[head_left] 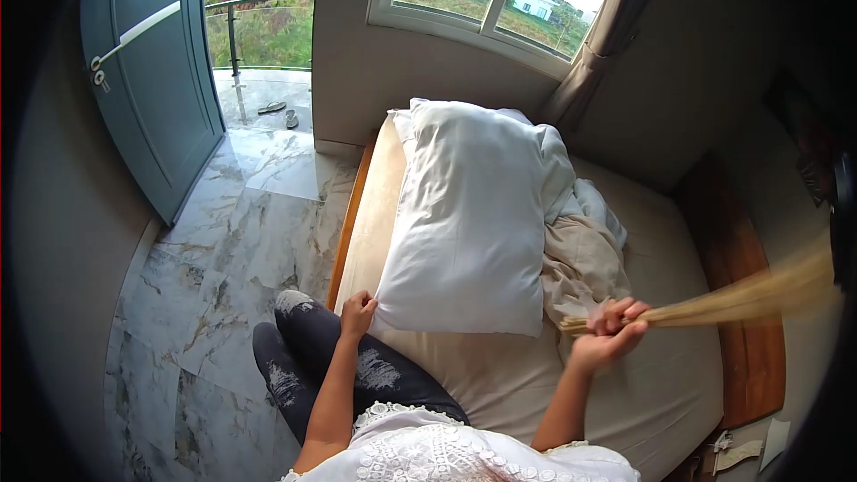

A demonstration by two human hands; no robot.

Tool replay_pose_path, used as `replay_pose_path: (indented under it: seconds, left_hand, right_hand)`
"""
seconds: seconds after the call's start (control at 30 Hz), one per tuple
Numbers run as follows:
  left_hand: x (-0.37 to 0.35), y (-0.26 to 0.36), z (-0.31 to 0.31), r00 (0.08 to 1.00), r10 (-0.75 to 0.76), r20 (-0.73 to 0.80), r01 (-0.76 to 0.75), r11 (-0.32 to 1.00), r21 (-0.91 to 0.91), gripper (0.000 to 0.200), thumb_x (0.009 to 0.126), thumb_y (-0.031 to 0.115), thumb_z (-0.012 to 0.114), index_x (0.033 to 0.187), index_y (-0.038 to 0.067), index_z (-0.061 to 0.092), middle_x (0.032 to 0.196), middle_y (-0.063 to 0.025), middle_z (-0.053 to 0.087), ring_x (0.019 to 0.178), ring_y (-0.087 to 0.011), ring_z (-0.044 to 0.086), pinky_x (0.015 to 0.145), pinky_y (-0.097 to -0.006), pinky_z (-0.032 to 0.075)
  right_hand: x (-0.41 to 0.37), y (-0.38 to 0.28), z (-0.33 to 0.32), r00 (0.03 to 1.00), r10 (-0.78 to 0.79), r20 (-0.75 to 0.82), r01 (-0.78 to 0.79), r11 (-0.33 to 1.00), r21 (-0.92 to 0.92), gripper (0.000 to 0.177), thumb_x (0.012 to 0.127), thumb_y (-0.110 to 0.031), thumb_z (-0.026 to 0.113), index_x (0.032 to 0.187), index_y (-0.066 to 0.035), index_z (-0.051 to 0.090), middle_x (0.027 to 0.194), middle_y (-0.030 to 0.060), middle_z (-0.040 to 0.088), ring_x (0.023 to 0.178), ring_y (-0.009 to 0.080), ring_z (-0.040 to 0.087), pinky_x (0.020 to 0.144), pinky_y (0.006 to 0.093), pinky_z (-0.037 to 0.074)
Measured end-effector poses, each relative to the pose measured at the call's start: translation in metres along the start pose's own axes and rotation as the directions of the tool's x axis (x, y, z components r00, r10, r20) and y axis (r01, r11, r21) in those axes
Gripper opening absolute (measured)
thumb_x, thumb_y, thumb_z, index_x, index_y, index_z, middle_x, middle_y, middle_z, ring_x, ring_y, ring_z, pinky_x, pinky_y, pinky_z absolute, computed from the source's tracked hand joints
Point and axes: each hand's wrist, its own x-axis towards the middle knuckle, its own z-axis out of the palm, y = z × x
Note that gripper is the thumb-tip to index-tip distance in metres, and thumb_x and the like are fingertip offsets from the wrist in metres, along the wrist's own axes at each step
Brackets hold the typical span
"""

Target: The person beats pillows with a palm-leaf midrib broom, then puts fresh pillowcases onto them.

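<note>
I find the pillow (469,223) near the left edge of the bed (661,214), long axis windowward, left hand (359,313) pinching its near-left corner, right hand (610,332) clasping the broom (705,303) toward the headboard (736,303).

White pillow (469,223); grey-veined marble floor (232,321); blue-grey door (156,62); beige sheet (500,375).

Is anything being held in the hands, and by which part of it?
The right hand holds the stick broom near its narrow, gathered end, bristles spreading away. The left hand grips the white pillow at its near left corner.
</note>
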Motion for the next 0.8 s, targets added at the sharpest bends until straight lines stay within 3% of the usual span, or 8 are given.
replay_pose_path:
  seconds: [0.07, 0.13, 0.2, 0.43, 0.6, 0.67, 0.73, 0.8]
  left_hand:
    - [0.001, 0.0, 0.0, 1.0, -0.003, 0.01, 0.003, 1.0, -0.005, 0.02, 0.069, 0.018, 0.053, 0.066, -0.001, 0.053, 0.056, -0.0137, 0.052, 0.051, -0.0215, 0.051, 0.05, -0.0324, 0.039]
    - [0.003, -0.007, 0.002, 1.0, 0.001, 0.027, -0.001, 1.0, 0.005, 0.02, 0.069, 0.018, 0.053, 0.066, -0.001, 0.053, 0.056, -0.0135, 0.052, 0.051, -0.0214, 0.051, 0.05, -0.0323, 0.039]
    - [-0.001, -0.008, 0.002, 0.999, 0.028, 0.043, -0.03, 0.997, 0.068, 0.02, 0.068, 0.019, 0.053, 0.066, -0.001, 0.053, 0.056, -0.0134, 0.052, 0.052, -0.0214, 0.051, 0.05, -0.0322, 0.039]
    - [0.001, -0.001, 0.0, 0.998, 0.028, 0.064, -0.033, 0.997, 0.071, 0.018, 0.069, 0.014, 0.051, 0.063, -0.002, 0.048, 0.051, -0.0116, 0.047, 0.047, -0.0166, 0.045, 0.047, -0.0318, 0.036]
    - [0.0, -0.004, 0.002, 0.998, 0.021, 0.057, -0.021, 1.0, 0.013, 0.016, 0.07, 0.012, 0.05, 0.063, -0.002, 0.047, 0.05, -0.0087, 0.045, 0.047, -0.0132, 0.042, 0.046, -0.0291, 0.034]
    - [-0.001, 0.0, 0.001, 0.997, 0.03, 0.069, -0.03, 1.0, -0.011, 0.016, 0.07, 0.012, 0.049, 0.063, -0.002, 0.047, 0.051, -0.0079, 0.045, 0.047, -0.0127, 0.042, 0.046, -0.0285, 0.034]
    - [-0.005, 0.001, 0.002, 0.996, 0.02, 0.082, -0.02, 1.0, -0.01, 0.016, 0.07, 0.013, 0.049, 0.063, -0.002, 0.046, 0.05, -0.0069, 0.044, 0.047, -0.0112, 0.041, 0.046, -0.0272, 0.034]
    - [-0.003, 0.003, 0.001, 0.996, 0.033, 0.082, -0.033, 0.999, -0.009, 0.016, 0.07, 0.012, 0.05, 0.063, -0.001, 0.046, 0.05, -0.0062, 0.042, 0.047, -0.0101, 0.04, 0.045, -0.0264, 0.033]
  right_hand:
    - [-0.038, 0.053, 0.0, 0.982, -0.151, -0.114, 0.148, 0.988, -0.034, 0.037, 0.089, -0.046, 0.033, 0.076, -0.011, 0.032, 0.058, -0.0009, 0.031, 0.045, 0.0062, 0.027, 0.036, 0.0192, 0.023]
    - [-0.138, 0.134, -0.058, 0.923, 0.334, 0.192, -0.271, 0.917, -0.291, 0.025, 0.089, -0.031, 0.037, 0.079, -0.008, 0.041, 0.054, 0.0074, 0.042, 0.04, 0.0208, 0.039, 0.04, 0.0336, 0.034]
    - [-0.211, 0.149, -0.106, 0.42, 0.833, 0.36, 0.04, 0.379, -0.925, 0.026, 0.085, -0.023, 0.043, 0.084, 0.003, 0.049, 0.067, 0.0271, 0.053, 0.067, 0.0417, 0.054, 0.056, 0.0469, 0.041]
    - [-0.035, 0.046, -0.042, 0.928, 0.361, 0.091, -0.266, 0.815, -0.514, 0.032, 0.091, -0.03, 0.037, 0.072, -0.005, 0.044, 0.05, -0.0017, 0.034, 0.043, 0.0078, 0.033, 0.039, 0.0225, 0.027]
    - [0.01, 0.072, -0.022, 0.927, -0.216, -0.307, 0.236, 0.971, 0.027, 0.034, 0.091, -0.039, 0.033, 0.076, -0.008, 0.038, 0.06, 0.0009, 0.033, 0.048, 0.0106, 0.031, 0.04, 0.0263, 0.031]
    - [-0.07, 0.15, -0.07, 0.949, 0.315, 0.005, -0.246, 0.75, -0.614, 0.032, 0.091, -0.032, 0.031, 0.084, -0.003, 0.044, 0.077, 0.0181, 0.047, 0.072, 0.0336, 0.043, 0.061, 0.0369, 0.037]
    - [-0.159, 0.219, -0.12, 0.616, 0.776, 0.134, -0.032, 0.194, -0.98, 0.028, 0.089, -0.026, 0.037, 0.081, -0.002, 0.049, 0.079, 0.0264, 0.055, 0.081, 0.0441, 0.05, 0.066, 0.0423, 0.041]
    - [-0.149, 0.195, -0.118, 0.662, 0.741, 0.114, -0.191, 0.313, -0.93, 0.026, 0.087, -0.024, 0.039, 0.077, -0.002, 0.049, 0.07, 0.0224, 0.054, 0.072, 0.0406, 0.053, 0.063, 0.0415, 0.041]
